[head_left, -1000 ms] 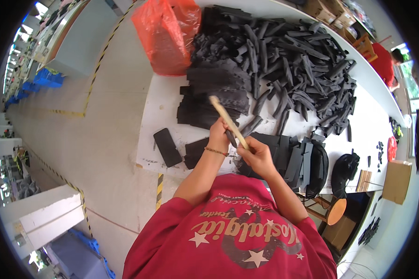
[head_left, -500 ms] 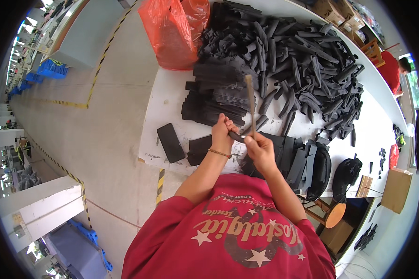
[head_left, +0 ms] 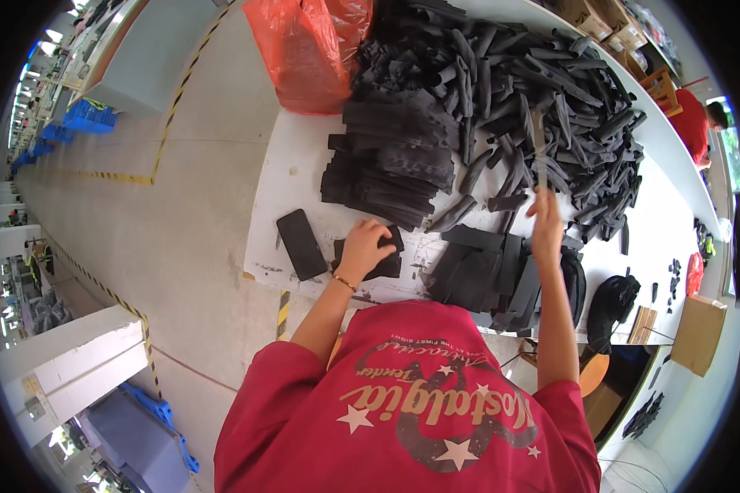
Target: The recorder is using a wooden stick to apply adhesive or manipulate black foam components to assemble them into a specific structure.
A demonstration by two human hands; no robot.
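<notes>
My left hand lies palm down on a small flat black piece near the front edge of the white table. My right hand is raised over the table and grips a thin pale stick that points away from me and looks blurred. Just under the right hand lies a fan of flat black sheets. Left of my left hand lies a black slab shaped like a phone. A stack of black foam pieces sits behind both hands.
A big heap of black strips covers the far table. A red-orange plastic bag stands at the table's far left corner. A black bag, a cardboard box and a round stool are at my right. Another person in red is far right.
My left hand has let go of the stick and dropped onto the small black piece. My right hand has swung the stick to the right and out over the strips.
</notes>
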